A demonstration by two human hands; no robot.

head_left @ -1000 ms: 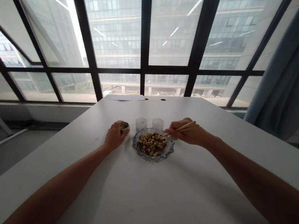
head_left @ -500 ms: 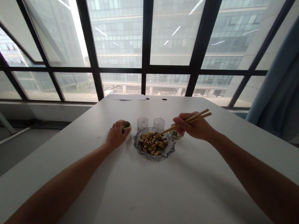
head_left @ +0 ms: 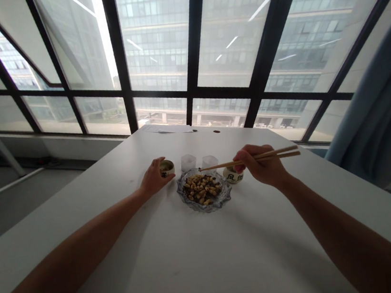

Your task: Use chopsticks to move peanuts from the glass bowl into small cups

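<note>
My right hand (head_left: 261,164) grips a pair of wooden chopsticks (head_left: 219,165), held nearly level over the back of the dish. At their tips is a tiny dark piece (head_left: 199,169), too small to name. My left hand (head_left: 155,176) curves round the left side of a small pale cup (head_left: 167,168) with dark lettering, thumb in front and fingers behind. Between the hands stands a clear glass dish (head_left: 226,195) with a wavy rim, holding a mix of peanuts (head_left: 201,189) and darker bits. Beside my right fingers sits another pale lettered cup (head_left: 233,175).
Two small translucent cups, a left one (head_left: 188,161) and a right one (head_left: 210,162), stand behind the dish. Paper sheets (head_left: 164,129) lie at the far end of the white table (head_left: 196,261). Tall windows rise beyond, with a blue curtain (head_left: 368,119) at the right.
The chopstick tips have lifted from the peanut mix and moved up and left, a dark piece now at them. My right hand has shifted right; my left hand's fingers uncover more of its cup.
</note>
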